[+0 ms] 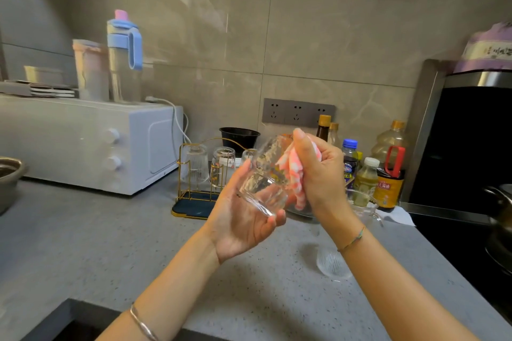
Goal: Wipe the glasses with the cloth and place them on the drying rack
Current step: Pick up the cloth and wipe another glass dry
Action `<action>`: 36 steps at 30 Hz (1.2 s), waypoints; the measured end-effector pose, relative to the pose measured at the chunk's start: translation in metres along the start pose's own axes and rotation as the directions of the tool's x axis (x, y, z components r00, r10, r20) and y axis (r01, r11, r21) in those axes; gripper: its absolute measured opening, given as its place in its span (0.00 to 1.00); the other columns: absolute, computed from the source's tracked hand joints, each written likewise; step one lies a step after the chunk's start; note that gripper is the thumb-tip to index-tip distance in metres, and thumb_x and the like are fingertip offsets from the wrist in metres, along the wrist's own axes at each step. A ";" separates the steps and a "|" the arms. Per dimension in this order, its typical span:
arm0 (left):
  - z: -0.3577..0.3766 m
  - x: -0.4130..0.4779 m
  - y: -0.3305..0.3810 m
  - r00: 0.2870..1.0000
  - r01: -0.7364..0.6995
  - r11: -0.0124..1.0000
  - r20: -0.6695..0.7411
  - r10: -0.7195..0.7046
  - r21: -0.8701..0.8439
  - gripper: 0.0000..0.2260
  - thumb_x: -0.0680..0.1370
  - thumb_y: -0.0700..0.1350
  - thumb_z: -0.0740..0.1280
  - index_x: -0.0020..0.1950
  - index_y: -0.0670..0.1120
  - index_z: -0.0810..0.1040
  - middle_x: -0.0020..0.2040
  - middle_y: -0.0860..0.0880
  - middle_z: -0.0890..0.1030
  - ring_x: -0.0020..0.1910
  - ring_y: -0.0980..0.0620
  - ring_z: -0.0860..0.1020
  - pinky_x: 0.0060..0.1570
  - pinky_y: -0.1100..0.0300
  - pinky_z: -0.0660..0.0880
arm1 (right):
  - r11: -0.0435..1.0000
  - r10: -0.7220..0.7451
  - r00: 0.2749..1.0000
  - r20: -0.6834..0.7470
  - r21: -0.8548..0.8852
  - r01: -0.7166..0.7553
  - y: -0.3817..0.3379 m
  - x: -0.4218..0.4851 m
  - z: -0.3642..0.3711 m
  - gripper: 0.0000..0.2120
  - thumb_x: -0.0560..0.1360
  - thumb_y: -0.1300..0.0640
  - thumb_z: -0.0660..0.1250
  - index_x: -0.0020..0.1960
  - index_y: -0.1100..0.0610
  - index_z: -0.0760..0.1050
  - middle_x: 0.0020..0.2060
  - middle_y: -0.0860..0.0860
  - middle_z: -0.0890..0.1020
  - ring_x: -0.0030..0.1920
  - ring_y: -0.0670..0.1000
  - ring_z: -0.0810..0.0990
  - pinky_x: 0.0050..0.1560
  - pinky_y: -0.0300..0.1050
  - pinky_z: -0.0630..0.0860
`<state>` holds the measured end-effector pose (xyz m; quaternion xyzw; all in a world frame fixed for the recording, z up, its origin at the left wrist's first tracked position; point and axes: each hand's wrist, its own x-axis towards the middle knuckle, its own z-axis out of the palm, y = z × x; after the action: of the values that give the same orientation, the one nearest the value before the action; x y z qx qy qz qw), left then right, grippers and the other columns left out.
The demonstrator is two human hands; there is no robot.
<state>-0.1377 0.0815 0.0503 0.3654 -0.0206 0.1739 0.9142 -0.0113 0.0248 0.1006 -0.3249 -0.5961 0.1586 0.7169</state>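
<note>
Head view: above the desk, a tilted glass is gripped at its base by the left hand so its side is offered to the cloth clutched in the right hand.

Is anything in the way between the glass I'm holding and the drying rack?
Nothing visible. The glass in the left hand is held just right of the drying rack, which already carries three upturned glasses.
</note>
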 end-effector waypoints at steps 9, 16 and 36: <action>0.011 0.004 -0.004 0.818 -0.105 0.389 -0.143 0.557 0.915 0.33 0.66 0.64 0.73 0.68 0.56 0.69 0.61 0.59 0.78 0.55 0.62 0.79 0.46 0.66 0.79 | 0.985 0.018 0.984 -0.175 -0.164 -0.047 0.016 0.003 -0.012 0.24 0.81 0.56 0.61 0.29 0.66 0.72 0.18 0.52 0.70 0.17 0.46 0.67 0.24 0.38 0.67; 0.011 0.001 0.001 0.902 -0.231 0.806 -0.192 0.388 0.544 0.19 0.73 0.55 0.71 0.60 0.47 0.81 0.55 0.47 0.83 0.53 0.49 0.82 0.43 0.57 0.82 | 0.994 0.024 0.982 -0.188 -0.103 -0.044 0.001 0.002 0.000 0.26 0.82 0.57 0.59 0.28 0.66 0.69 0.17 0.53 0.69 0.15 0.50 0.64 0.18 0.39 0.61; 0.014 -0.001 -0.002 0.840 -0.168 0.614 -0.214 0.499 0.771 0.20 0.71 0.56 0.72 0.57 0.45 0.81 0.51 0.45 0.85 0.46 0.48 0.84 0.42 0.60 0.81 | 0.989 0.038 0.977 -0.210 -0.131 -0.067 -0.001 0.003 0.001 0.24 0.82 0.57 0.59 0.30 0.67 0.70 0.16 0.52 0.68 0.13 0.49 0.63 0.16 0.35 0.59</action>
<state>-0.1369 0.0703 0.0596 0.6407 0.1721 0.4109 0.6254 -0.0121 0.0262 0.1038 -0.4039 -0.5189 0.1012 0.7466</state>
